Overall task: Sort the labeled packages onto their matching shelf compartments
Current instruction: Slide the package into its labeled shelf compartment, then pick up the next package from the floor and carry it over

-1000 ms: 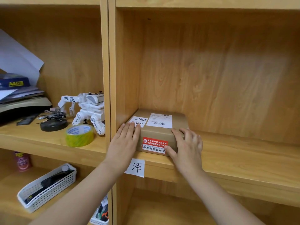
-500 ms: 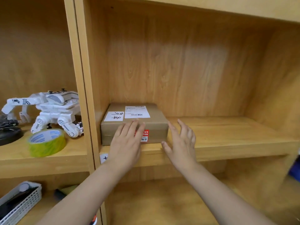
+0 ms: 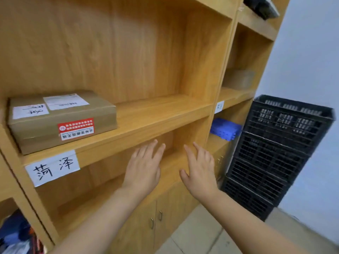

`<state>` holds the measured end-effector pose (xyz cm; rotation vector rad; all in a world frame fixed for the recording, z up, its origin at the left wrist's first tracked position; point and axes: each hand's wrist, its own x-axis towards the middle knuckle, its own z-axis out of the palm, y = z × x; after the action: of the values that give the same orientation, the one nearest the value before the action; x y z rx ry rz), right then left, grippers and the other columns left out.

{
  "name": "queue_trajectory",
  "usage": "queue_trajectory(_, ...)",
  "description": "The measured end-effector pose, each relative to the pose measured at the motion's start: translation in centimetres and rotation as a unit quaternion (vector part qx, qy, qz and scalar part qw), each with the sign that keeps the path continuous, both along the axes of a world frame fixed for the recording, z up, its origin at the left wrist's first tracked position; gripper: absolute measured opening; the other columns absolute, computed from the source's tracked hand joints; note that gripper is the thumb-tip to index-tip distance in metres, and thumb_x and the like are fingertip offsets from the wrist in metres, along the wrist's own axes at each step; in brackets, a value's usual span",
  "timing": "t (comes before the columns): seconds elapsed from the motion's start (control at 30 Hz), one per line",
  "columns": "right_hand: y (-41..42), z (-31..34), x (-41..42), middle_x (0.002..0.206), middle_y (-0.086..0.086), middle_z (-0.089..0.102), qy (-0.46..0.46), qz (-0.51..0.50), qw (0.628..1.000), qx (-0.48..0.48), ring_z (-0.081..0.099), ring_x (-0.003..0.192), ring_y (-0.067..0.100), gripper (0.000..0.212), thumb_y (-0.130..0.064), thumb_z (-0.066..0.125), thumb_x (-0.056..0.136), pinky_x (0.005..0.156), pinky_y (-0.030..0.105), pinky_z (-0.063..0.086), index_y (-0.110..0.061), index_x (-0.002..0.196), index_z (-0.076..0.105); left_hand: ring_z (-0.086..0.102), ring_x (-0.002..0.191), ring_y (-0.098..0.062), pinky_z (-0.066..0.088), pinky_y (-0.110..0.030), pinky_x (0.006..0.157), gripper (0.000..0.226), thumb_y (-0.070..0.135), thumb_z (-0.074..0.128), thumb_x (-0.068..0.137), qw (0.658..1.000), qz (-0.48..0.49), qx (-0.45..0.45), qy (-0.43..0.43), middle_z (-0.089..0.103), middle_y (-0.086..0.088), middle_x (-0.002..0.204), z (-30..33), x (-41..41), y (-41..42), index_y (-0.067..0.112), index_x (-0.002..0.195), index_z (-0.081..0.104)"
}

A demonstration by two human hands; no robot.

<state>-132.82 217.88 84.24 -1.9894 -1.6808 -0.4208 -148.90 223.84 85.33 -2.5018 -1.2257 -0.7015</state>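
Brown cardboard package [image 3: 60, 120] lies flat on the wooden shelf [image 3: 157, 114], pushed to the far left of its compartment, close against the left upright. Two white labels on its top face: one handwritten, one printed shipping slip. Red and white sticker on the front face. On the shelf edge directly below the package, a white paper tag [image 3: 53, 167] with two handwritten characters.

Left hand [image 3: 143, 167] and right hand [image 3: 200, 169] both in front of the compartment below, well apart from the package, palms facing the shelving. Grip state: both hands open, fingers spread, nothing held. The two hands are side by side, not touching each other. Cannot tell whether the fingertips touch the wood.

Rest of the package's compartment to its right is bare board. Next column to the right: a small white tag [image 3: 219, 106] on the shelf edge, writing too blurred to read; a blue plastic item [image 3: 224, 129] on the shelf beneath it. Stack of black plastic crates [image 3: 275, 153] stands on the floor beside the shelving, against the pale wall. Cabinet doors [image 3: 156, 217] with small metal handles below the open compartments.
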Motion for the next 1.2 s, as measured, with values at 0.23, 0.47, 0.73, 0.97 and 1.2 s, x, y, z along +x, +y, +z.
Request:
queue_trajectory(0.23, -9.2, -1.3, 6.5, 0.138, 0.02, 0.041, 0.019, -0.131, 0.991, -0.004, 0.042, 0.125, 0.037, 0.069, -0.023, 0.063, 0.07, 0.105, 0.048, 0.035, -0.012, 0.134, 0.039, 0.063, 0.104, -0.025, 0.052, -0.035, 0.082, 0.073, 0.025, 0.076, 0.061, 0.991, -0.124, -0.049, -0.001, 0.062, -0.009, 0.123, -0.3, 8.5, -5.0, 0.019, 0.129, 0.051)
queue_trajectory(0.47, -18.5, -1.7, 12.4, 0.145, 0.008, 0.035, 0.05, -0.226, 0.973, -0.02, 0.031, 0.135, 0.025, 0.069, -0.024, 0.059, 0.08, 0.114, 0.037, 0.025, -0.014, 0.142, 0.031, 0.042, 0.128, -0.022, 0.038, -0.035, 0.101, 0.067, 0.027, 0.053, 0.085, 0.963, -0.243, -0.117, -0.025, 0.04, -0.002, 0.144, -1.2, 17.3, -11.9, 0.017, 0.144, 0.025)
queue_trajectory(0.73, -33.0, -1.5, 19.5, 0.14, 0.004, 0.038, 0.073, -0.309, 0.948, -0.018, 0.034, 0.129, 0.022, 0.066, -0.024, 0.055, 0.085, 0.109, 0.032, 0.025, -0.015, 0.143, 0.025, 0.035, 0.133, -0.015, 0.034, -0.031, 0.106, 0.058, 0.025, 0.049, 0.09, 0.925, -0.349, -0.145, -0.019, 0.036, 0.003, 0.147, -1.9, 28.0, -24.5, 0.02, 0.143, 0.027)
queue_trajectory(0.97, -47.4, -2.9, 27.4, 0.143, 0.004, 0.037, 0.106, -0.373, 0.921, -0.034, 0.033, 0.134, 0.022, 0.07, -0.023, 0.057, 0.084, 0.113, 0.033, 0.021, -0.015, 0.144, 0.023, 0.038, 0.13, -0.015, 0.04, -0.029, 0.098, 0.049, 0.027, 0.047, 0.091, 0.898, -0.408, -0.163, 0.005, 0.038, 0.003, 0.144, -3.4, 36.8, -38.0, 0.02, 0.139, 0.036)
queue_trajectory(1.2, -60.3, -5.5, 34.0, 0.142, 0.003, 0.038, 0.13, -0.43, 0.892, -0.055, 0.033, 0.132, 0.02, 0.069, -0.023, 0.057, 0.084, 0.11, 0.033, 0.023, -0.016, 0.144, 0.023, 0.043, 0.122, -0.015, 0.045, -0.029, 0.086, 0.043, 0.029, 0.044, 0.092, 0.867, -0.447, -0.216, 0.047, 0.049, 0.005, 0.132, -6.4, 45.3, -49.2, 0.023, 0.134, 0.042)
